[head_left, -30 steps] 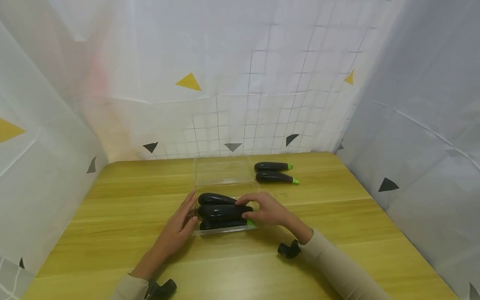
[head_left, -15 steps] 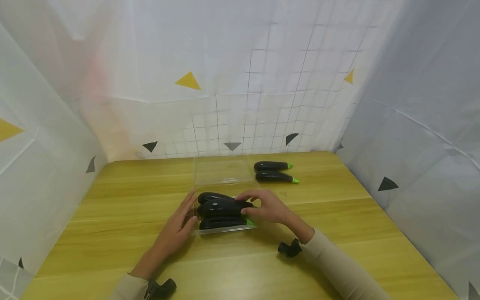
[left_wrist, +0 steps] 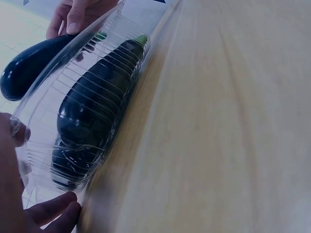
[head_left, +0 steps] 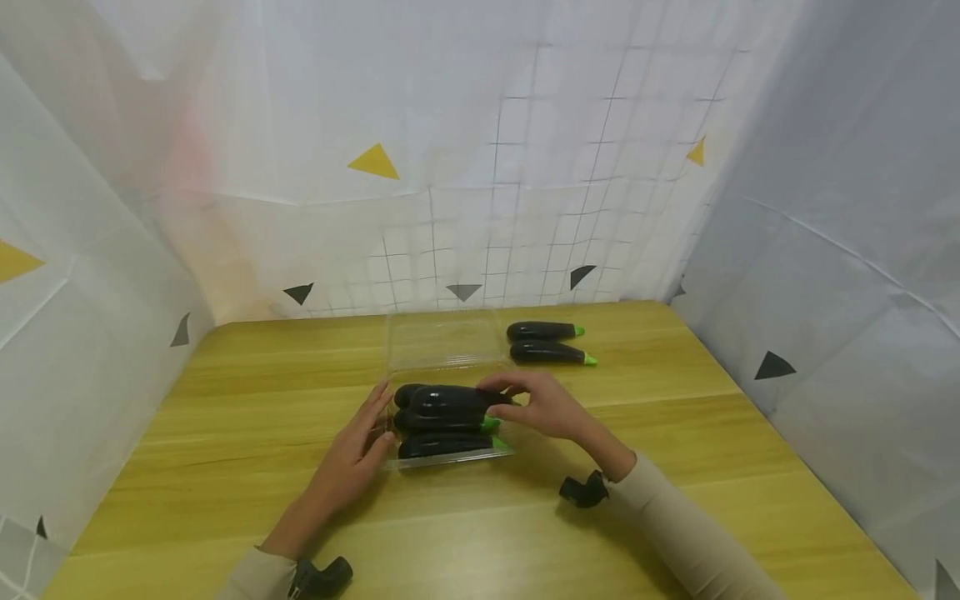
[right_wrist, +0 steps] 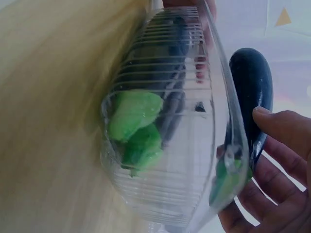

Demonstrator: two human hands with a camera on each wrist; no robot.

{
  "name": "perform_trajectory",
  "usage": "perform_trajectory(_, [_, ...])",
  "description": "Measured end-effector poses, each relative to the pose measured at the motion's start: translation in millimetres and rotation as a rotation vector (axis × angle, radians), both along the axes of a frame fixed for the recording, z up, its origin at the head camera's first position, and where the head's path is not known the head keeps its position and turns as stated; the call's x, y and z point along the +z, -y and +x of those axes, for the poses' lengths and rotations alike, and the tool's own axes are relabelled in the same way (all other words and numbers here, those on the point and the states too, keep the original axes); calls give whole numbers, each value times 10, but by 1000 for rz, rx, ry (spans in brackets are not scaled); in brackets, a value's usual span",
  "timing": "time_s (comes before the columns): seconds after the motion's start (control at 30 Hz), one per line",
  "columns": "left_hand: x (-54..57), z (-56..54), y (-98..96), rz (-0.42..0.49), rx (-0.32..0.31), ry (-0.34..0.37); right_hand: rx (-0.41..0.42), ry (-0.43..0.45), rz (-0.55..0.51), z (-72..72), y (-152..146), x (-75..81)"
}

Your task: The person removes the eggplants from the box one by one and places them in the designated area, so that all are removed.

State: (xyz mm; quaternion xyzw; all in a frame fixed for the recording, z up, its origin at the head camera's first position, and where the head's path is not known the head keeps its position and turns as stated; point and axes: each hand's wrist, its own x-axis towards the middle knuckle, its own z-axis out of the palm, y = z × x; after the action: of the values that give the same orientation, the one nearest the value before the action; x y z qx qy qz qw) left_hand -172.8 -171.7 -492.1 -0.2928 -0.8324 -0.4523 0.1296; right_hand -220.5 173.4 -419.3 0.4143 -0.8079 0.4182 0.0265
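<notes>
A clear plastic clamshell box lies open in the middle of the table, its lid folded back. My right hand pinches an eggplant near its green stem end. In both wrist views this eggplant is raised above the box rim, clear of the dark eggplants inside. Lower in the box lie a middle eggplant, a front eggplant and a back one, mostly hidden. My left hand touches the box's left end, fingers extended and thumb at the front corner.
Two more eggplants, one behind and one in front, lie side by side on the wooden table, right of the lid. White sheets with coloured triangles enclose the back and sides.
The right hand has lifted its eggplant and shifted it back and slightly right, uncovering the middle eggplant with its green stem. The left hand has stayed at the box's left end.
</notes>
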Motion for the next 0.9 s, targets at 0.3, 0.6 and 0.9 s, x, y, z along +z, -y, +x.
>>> perform_trajectory(0.3, [-2, -4, 8, 5, -3, -4, -44, 16, -19, -20, -63, 64])
perform_trajectory(0.6, [-15, 10, 0, 4, 1, -16, -63, -11, -46, -58, -165, 99])
perform_trajectory(0.9, [-18, 4, 6, 6, 15, -28, -109, -29, -72, -76, -277, 155])
